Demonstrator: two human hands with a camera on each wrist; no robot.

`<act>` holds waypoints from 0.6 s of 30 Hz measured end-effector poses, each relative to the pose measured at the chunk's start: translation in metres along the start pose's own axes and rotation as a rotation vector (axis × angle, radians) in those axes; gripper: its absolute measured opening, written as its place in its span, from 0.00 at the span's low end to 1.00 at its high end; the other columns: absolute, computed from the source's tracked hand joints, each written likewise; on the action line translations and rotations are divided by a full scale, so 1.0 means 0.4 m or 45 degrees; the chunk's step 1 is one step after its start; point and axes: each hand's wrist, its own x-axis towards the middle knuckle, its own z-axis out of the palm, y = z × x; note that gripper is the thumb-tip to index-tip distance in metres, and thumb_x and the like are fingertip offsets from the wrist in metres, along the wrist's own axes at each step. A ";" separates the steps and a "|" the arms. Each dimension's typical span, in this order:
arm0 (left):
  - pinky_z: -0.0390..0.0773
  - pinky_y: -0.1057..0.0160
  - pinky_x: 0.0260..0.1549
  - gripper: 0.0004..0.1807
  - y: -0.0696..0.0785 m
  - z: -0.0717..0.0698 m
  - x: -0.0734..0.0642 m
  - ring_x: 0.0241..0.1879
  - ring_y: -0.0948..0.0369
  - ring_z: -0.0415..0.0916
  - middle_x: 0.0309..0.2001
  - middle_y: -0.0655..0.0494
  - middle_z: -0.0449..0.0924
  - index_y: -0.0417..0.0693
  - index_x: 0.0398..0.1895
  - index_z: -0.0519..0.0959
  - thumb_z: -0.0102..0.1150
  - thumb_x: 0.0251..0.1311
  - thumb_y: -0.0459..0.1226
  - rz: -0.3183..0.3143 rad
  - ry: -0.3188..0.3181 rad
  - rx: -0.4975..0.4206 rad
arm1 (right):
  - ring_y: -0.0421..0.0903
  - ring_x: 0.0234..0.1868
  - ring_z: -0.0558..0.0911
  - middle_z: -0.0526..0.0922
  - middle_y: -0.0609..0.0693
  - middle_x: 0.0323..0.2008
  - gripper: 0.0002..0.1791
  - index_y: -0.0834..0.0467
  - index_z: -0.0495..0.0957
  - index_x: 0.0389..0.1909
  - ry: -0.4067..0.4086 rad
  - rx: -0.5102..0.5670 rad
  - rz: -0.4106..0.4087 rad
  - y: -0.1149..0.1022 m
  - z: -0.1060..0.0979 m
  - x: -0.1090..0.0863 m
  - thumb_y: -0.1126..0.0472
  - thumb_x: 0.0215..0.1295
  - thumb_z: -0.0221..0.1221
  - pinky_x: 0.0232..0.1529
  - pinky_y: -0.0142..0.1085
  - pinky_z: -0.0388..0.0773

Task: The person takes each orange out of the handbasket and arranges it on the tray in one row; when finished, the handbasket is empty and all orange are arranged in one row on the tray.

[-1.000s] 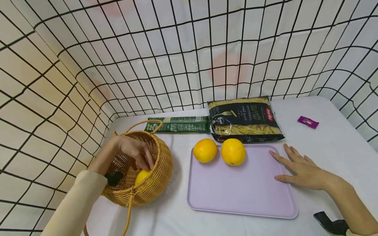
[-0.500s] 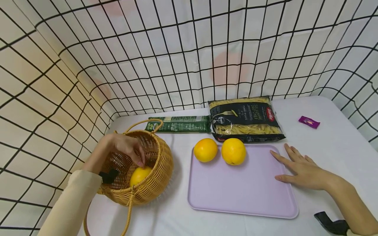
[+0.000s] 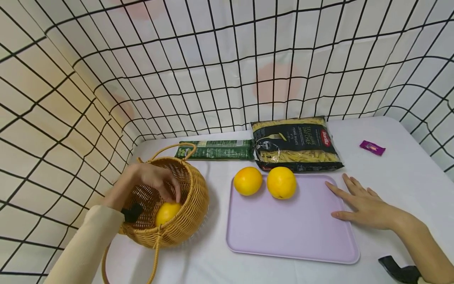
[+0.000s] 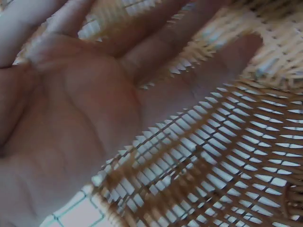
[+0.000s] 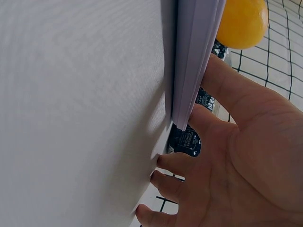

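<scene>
In the head view my left hand [image 3: 157, 179] reaches into a round wicker basket [image 3: 195, 205], fingertips at the top of an orange [image 3: 166, 213]. Its fingers look extended in the left wrist view, over the woven wall, and no fruit shows against the palm [image 4: 80, 99]. Whether the fingertips press on that orange I cannot tell. My right hand [image 3: 369, 207] lies spread at the right edge of a lilac tray [image 3: 291, 232], thumb and index finger on the rim, other fingers on the tablecloth. Two more oranges, one left [image 3: 248, 181] and one right [image 3: 281, 182], sit at the tray's back left.
Behind the tray lies a bag of penne pasta [image 3: 298, 144], with a flat green packet [image 3: 223, 150] to its left. A small purple wrapped sweet [image 3: 372, 148] is at the back right. Black wire grid [image 3: 220, 67] encloses the back and sides. The basket's handle [image 3: 156, 256] hangs toward the front.
My left hand drew back to the left inside the basket, then dipped slightly toward the orange there. That orange shifted a little left. The right hand stayed in place.
</scene>
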 end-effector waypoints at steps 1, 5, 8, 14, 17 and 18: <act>0.79 0.60 0.49 0.08 0.001 0.003 0.009 0.44 0.61 0.73 0.47 0.56 0.84 0.47 0.46 0.87 0.67 0.68 0.39 0.003 -0.019 -0.019 | 0.80 0.77 0.39 0.38 0.80 0.78 0.50 0.53 0.53 0.82 0.000 0.000 -0.002 0.000 0.000 0.000 0.38 0.66 0.63 0.67 0.81 0.35; 0.84 0.59 0.42 0.08 0.005 0.009 0.024 0.37 0.63 0.74 0.42 0.58 0.83 0.47 0.41 0.86 0.71 0.64 0.40 -0.102 -0.009 -0.010 | 0.80 0.77 0.39 0.38 0.80 0.78 0.50 0.53 0.53 0.82 0.000 -0.002 -0.006 -0.002 0.002 0.002 0.38 0.66 0.63 0.67 0.81 0.36; 0.87 0.56 0.41 0.10 0.006 0.008 0.022 0.35 0.63 0.76 0.41 0.57 0.82 0.45 0.39 0.84 0.73 0.61 0.40 -0.182 0.006 0.026 | 0.80 0.77 0.39 0.38 0.79 0.78 0.50 0.52 0.53 0.82 0.000 -0.007 -0.007 -0.002 0.002 0.003 0.37 0.66 0.63 0.67 0.81 0.36; 0.88 0.54 0.45 0.08 -0.001 0.001 0.013 0.40 0.61 0.79 0.49 0.54 0.82 0.44 0.45 0.83 0.68 0.63 0.32 -0.180 -0.064 0.016 | 0.79 0.77 0.39 0.38 0.79 0.78 0.50 0.52 0.53 0.82 0.005 -0.010 -0.010 -0.001 0.000 0.002 0.38 0.66 0.63 0.67 0.81 0.36; 0.88 0.53 0.47 0.12 -0.005 -0.002 0.011 0.45 0.59 0.81 0.53 0.53 0.81 0.45 0.47 0.85 0.65 0.62 0.27 -0.178 -0.089 -0.027 | 0.79 0.77 0.39 0.38 0.80 0.78 0.50 0.52 0.52 0.82 0.004 -0.007 -0.006 0.001 0.000 0.001 0.38 0.66 0.63 0.67 0.81 0.36; 0.87 0.52 0.48 0.13 -0.006 -0.002 0.011 0.46 0.58 0.81 0.54 0.53 0.81 0.45 0.47 0.85 0.65 0.62 0.26 -0.177 -0.094 -0.044 | 0.80 0.77 0.39 0.38 0.80 0.78 0.50 0.52 0.53 0.82 0.003 -0.006 -0.005 0.001 0.001 0.001 0.38 0.66 0.63 0.67 0.81 0.36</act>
